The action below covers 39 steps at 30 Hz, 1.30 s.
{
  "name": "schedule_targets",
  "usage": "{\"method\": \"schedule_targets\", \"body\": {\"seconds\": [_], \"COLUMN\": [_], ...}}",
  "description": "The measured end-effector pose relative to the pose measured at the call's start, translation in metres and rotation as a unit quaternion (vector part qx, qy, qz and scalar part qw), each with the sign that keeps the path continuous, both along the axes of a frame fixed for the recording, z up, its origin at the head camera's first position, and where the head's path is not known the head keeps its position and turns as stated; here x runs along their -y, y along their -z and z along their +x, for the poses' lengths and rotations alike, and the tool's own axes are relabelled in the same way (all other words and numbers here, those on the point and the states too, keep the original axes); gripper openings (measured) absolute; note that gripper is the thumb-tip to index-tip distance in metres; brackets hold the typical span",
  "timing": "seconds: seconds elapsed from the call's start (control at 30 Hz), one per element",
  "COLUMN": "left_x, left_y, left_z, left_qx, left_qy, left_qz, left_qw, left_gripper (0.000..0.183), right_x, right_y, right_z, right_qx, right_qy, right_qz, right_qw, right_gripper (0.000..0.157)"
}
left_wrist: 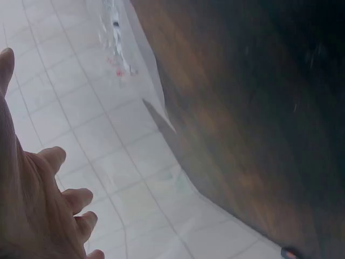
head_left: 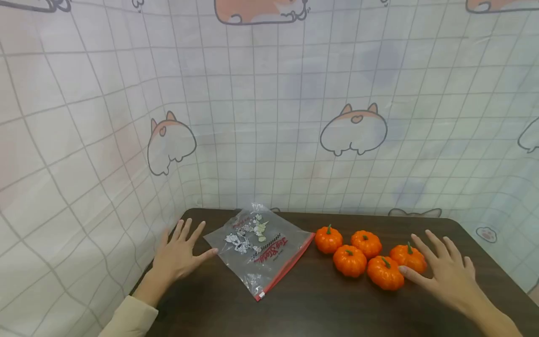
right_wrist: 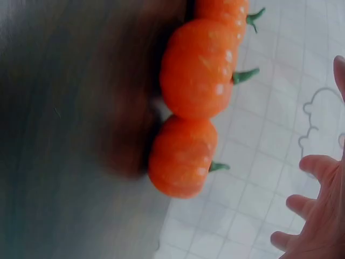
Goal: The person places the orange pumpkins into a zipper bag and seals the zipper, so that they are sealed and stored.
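Observation:
My left hand is spread at the left of the table, thumb toward a clear zip bag with a red slider edge and cartoon print. The bag lies flat. To its right sit several small orange pumpkins with green stems, grouped close together. My right hand, fingers spread, is beside the rightmost pumpkin, its thumb tip overlapping the edge of the front pumpkin in the head view. The right wrist view shows pumpkins in a row, apart from the fingers. Neither hand holds anything.
The dark wooden table has rounded back corners. A white grid-patterned cloth with cartoon dogs hangs behind it and along the left side. A small dark object shows at the table's edge in the left wrist view.

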<state>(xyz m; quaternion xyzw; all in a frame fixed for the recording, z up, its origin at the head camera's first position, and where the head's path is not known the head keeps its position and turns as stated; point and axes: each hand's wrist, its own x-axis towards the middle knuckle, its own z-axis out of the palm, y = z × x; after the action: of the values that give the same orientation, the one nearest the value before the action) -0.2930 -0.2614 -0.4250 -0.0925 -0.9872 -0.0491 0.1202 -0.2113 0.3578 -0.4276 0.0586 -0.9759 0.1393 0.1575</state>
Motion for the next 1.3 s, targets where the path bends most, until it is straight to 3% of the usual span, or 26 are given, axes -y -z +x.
{"method": "schedule_targets", "body": {"seconds": [0.23, 0.4, 0.7, 0.9, 1.3], "left_x": [-0.017, -0.032, -0.065, -0.084, -0.122], "left_y": [0.015, 0.018, 0.027, 0.033, 0.041], "left_z": [0.009, 0.014, 0.011, 0.011, 0.011], "left_qx": [0.013, 0.031, 0.07, 0.035, -0.03], "left_qy": [0.019, 0.033, 0.068, 0.096, 0.13], "left_qz": [0.019, 0.023, 0.05, 0.105, 0.202], "left_qw": [0.9996, 0.9987, 0.994, 0.9892, 0.9702], "left_gripper": [0.096, 0.095, 0.092, 0.085, 0.057], "right_x": [0.018, 0.03, 0.05, 0.063, 0.097], "right_y": [0.002, 0.003, -0.004, -0.007, -0.004], "right_z": [0.006, 0.007, 0.005, -0.003, -0.015], "right_qx": [-0.004, -0.017, -0.019, -0.039, -0.058], "right_qy": [-0.012, -0.024, -0.043, -0.074, -0.119], "right_qz": [-0.007, -0.012, -0.033, -0.07, -0.117], "right_qw": [1.0, 1.0, 0.998, 0.994, 0.984], "right_gripper": [0.09, 0.089, 0.091, 0.091, 0.084]}}
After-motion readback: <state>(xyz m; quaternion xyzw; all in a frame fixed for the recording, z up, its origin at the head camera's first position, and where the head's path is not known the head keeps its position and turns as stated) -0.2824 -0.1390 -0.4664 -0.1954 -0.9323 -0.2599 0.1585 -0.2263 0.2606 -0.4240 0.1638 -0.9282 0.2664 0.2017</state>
